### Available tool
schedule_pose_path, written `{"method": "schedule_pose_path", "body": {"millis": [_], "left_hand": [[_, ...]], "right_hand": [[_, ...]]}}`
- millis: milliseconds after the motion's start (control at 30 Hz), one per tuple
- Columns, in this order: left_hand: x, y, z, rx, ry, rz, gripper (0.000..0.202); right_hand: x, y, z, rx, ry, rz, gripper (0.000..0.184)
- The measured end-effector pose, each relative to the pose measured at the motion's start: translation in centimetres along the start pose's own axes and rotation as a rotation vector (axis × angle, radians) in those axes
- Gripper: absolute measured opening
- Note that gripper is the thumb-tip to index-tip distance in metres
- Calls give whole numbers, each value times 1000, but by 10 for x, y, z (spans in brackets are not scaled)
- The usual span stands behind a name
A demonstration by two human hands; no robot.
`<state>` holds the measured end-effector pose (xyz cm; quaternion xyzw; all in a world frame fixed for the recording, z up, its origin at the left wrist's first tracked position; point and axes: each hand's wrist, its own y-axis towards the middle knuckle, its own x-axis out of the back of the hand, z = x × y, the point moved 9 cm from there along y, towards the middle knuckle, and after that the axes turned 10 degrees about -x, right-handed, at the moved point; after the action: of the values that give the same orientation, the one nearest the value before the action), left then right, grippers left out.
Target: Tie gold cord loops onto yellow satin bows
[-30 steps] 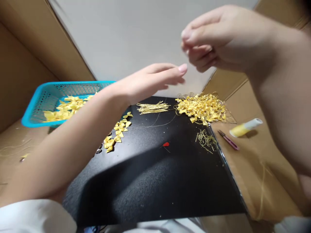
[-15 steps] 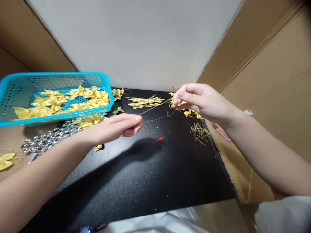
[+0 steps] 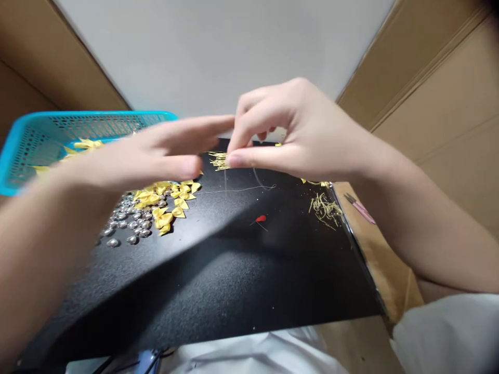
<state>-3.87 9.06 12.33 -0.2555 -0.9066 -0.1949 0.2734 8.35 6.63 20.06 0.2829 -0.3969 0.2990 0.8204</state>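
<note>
My right hand (image 3: 284, 130) pinches between thumb and forefinger, above the middle of the black work surface (image 3: 218, 306). Below its fingertips hangs a thin thread (image 3: 241, 190), with a small curl towards the right end. My left hand (image 3: 156, 150), smeared by motion, has its fingers stretched out and the thumb apart, close beside the right fingertips. It holds nothing that I can make out. Partly covered by the right thumb lies a bundle of short yellow cords (image 3: 218, 160). Yellow ribbon bows (image 3: 181, 200) sit below my left hand.
A blue plastic basket (image 3: 15, 150) with yellow bows stands at the left. Silvery beads (image 3: 130, 226) lie in front of it. A small red item (image 3: 261, 218) is mid-surface. Cord scraps (image 3: 325, 210) and pink-handled snips (image 3: 360, 208) are at the right, beside a cardboard wall (image 3: 440, 88).
The strand stretched between my hands no longer shows that way. My right hand has moved up and left; my left hand has risen and its fingers have straightened apart.
</note>
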Motion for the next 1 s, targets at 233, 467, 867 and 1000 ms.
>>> {"method": "schedule_pose_path", "body": {"millis": [233,467,867,1000], "left_hand": [[-98,34,8,-163,-712,39,64],[-94,14,9,-232,-136,40,45],[-70,28,12,-222,-209,89,46],[-69,46,3,-95,-651,-22,50]], "right_hand": [[-21,1,-42,-135,84,46,13],[-37,-10,-74,-244,61,140,10],[-30,3,-52,-50,20,77,9],[-12,4,-41,0,41,-48,13]]}}
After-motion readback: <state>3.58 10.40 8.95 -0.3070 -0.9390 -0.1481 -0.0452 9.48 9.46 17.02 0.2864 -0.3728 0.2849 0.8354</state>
